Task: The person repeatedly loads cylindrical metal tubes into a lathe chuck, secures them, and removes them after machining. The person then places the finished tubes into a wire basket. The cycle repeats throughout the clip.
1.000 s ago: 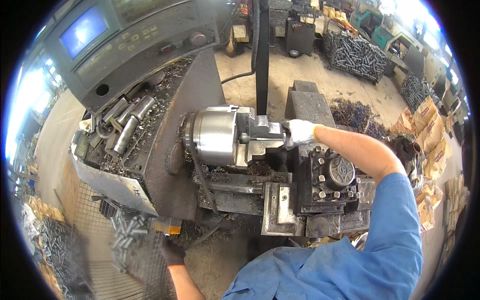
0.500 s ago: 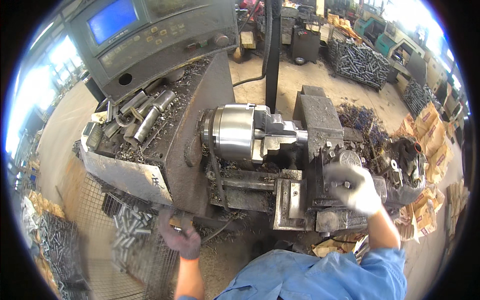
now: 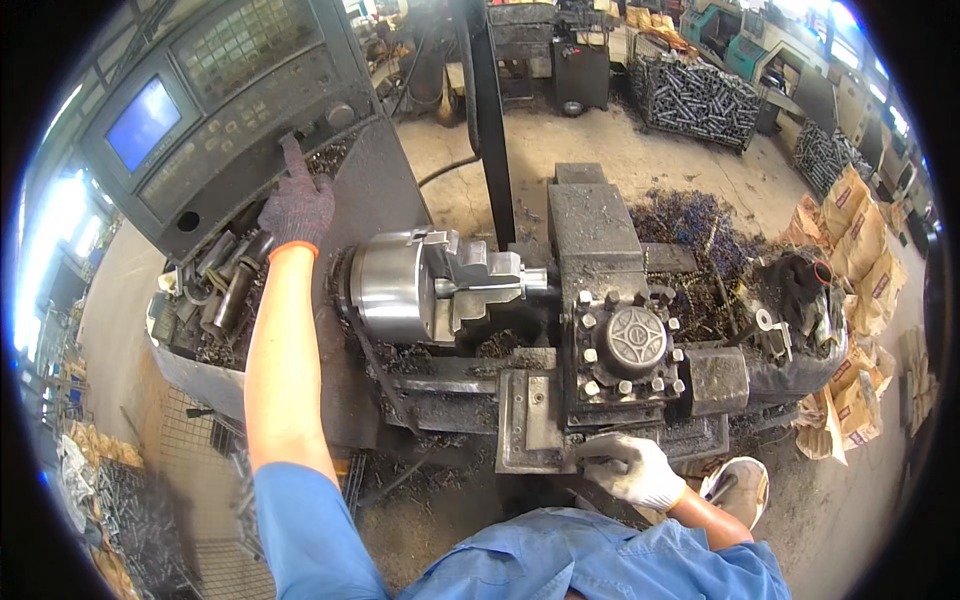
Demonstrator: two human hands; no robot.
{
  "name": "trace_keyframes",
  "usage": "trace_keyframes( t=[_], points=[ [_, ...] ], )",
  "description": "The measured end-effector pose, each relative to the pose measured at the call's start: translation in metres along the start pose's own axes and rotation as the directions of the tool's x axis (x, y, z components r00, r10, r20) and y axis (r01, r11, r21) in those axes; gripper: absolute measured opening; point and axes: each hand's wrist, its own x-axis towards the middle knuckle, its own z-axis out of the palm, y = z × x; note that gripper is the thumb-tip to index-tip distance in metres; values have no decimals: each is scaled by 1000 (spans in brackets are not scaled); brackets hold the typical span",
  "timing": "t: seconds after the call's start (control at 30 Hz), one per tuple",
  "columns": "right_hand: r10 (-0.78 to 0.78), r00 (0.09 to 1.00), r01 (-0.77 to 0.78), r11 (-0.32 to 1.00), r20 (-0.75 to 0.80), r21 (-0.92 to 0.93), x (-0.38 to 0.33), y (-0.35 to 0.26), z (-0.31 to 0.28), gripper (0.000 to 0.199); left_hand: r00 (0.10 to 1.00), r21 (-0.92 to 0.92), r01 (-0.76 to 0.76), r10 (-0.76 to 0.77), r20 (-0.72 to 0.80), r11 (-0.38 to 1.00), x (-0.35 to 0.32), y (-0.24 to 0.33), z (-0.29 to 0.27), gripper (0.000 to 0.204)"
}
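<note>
My left hand (image 3: 298,208), in a dark knitted glove with an orange cuff, reaches up to the lathe's control panel (image 3: 160,185). Its index finger is stretched out at the panel's lower edge, and nothing shows in the hand. My right hand (image 3: 635,474), in a white glove, is low at the front of the carriage (image 3: 520,455). Its fingers are curled together there; what they hold, if anything, is hidden. Between the hands is the steel chuck (image 3: 395,287) with stepped jaws (image 3: 485,270). A short bright rod (image 3: 538,281) shows at the jaws. The bolted tool post (image 3: 637,338) stands right of it.
Metal tubes (image 3: 235,290) lie among shavings on the headstock, below the panel. Curled swarf (image 3: 690,230) is heaped behind the tool post. A wire crate of metal parts (image 3: 695,100) stands at the back right, brown paper sacks (image 3: 860,290) at far right. My shoe (image 3: 740,490) is beside my right hand.
My left hand has risen from low beside the machine to the control panel. My right hand has come down from the tool post to the carriage's front. The view has shifted.
</note>
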Motion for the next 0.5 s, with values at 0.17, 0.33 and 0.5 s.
trace_keyframes(
  t=[0.17, 0.33, 0.5],
  points=[
    [16, 985, -26, 998, 174, 56, 19, 6, 37, 30, 957, -353, -239, 281, 72, 905, -179, -34, 26, 61],
    [-180, 839, 215, 976, 513, -10, 51, -5, 124, 32, 781, -375, 368, -64, 621, 851, -507, -173, 96, 48],
    [-176, 542, 226, 972, 821, 59, 36, -33, 267, 34, -132, -204, 957, -936, 327, -206, -970, -274, 17, 38]
  ],
)
